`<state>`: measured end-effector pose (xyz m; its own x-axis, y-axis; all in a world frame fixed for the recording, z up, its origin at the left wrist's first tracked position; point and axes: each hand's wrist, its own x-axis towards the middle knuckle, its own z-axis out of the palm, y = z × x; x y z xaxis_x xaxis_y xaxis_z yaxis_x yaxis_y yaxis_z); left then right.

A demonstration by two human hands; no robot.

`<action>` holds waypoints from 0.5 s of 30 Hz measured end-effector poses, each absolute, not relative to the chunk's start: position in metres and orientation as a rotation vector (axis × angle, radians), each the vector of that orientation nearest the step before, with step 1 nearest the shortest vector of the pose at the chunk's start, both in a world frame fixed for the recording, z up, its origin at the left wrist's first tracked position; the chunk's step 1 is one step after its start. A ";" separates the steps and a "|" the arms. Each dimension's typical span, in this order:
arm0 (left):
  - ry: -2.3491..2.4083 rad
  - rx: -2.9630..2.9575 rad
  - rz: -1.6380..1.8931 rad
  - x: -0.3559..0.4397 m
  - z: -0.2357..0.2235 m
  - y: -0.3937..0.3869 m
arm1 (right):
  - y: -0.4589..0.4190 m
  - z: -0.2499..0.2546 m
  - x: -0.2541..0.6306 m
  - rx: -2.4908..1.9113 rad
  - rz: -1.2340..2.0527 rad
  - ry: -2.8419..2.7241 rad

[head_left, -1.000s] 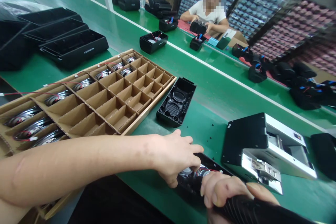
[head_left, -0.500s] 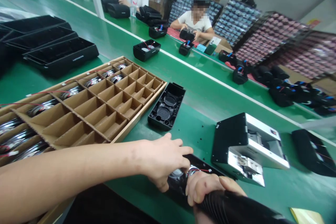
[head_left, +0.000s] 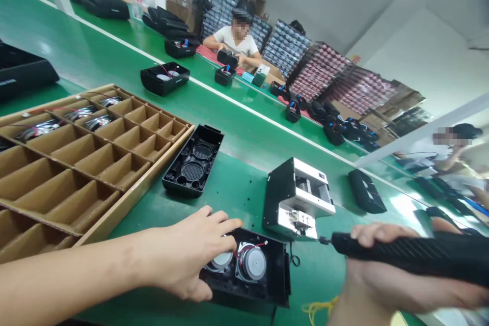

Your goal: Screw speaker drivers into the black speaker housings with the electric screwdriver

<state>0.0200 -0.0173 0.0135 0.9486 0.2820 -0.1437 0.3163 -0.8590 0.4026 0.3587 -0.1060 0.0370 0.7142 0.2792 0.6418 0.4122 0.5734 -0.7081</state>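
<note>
My right hand [head_left: 382, 265] is wrapped round a black electric screwdriver [head_left: 405, 254]. The tip of the screwdriver points left, close to the front of a black-and-silver screw feeder [head_left: 294, 198]; whether they touch I cannot tell. Lower centre, a black speaker housing [head_left: 278, 275] lies open side up with two round speaker drivers [head_left: 254, 263] in it and a red wire across them. My left hand [head_left: 198, 249], fingers spread, lies over its left end and partly covers the left driver.
A divided cardboard tray [head_left: 95, 158] with several drivers stands at left. Beside it lies another black housing [head_left: 194, 163] with two grilles. Small dark screws [head_left: 249, 198] dot the green table. Across the bench, a person [head_left: 237, 41] handles a black part. Yellow bands [head_left: 321, 310] lie at the bottom.
My right hand has lifted the screwdriver off the housing and moved it right, to the screw feeder. My left hand stays over the housing. The view has swung right.
</note>
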 end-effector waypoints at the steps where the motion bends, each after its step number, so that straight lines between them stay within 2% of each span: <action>1: 0.432 2.675 -0.116 0.019 0.014 -0.018 | -0.096 0.041 0.353 -1.008 -0.114 -0.832; 15: 0.505 2.554 -0.442 0.012 0.026 -0.005 | -0.067 0.030 0.329 -1.089 -0.071 -0.813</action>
